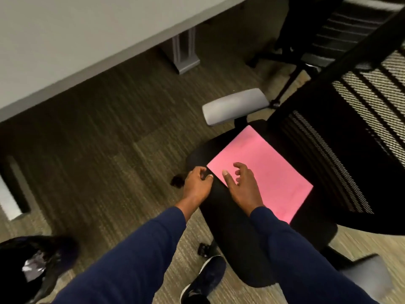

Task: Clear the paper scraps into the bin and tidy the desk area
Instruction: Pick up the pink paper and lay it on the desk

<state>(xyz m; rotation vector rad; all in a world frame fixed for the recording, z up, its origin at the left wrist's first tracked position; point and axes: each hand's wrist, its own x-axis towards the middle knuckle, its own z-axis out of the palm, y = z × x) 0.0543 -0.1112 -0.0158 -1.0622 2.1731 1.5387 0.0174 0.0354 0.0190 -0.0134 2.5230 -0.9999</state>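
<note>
A pink sheet of paper point(265, 170) lies flat on the black seat of an office chair point(238, 238). My right hand point(243, 185) hovers over the sheet's near-left corner, fingers spread and curled, holding nothing. My left hand point(197, 183) is just left of that corner at the seat's edge, fingers curled loosely; whether they touch the paper I cannot tell. A black-lined bin point(32, 266) with a crumpled whitish scrap inside shows at the bottom left.
The grey desk point(76, 40) runs across the top left, its leg point(184, 53) on the carpet. The chair's mesh back point(361, 128) and grey armrest point(234, 106) stand to the right. A second chair point(328, 29) is behind. My shoe point(206, 279) is below the seat.
</note>
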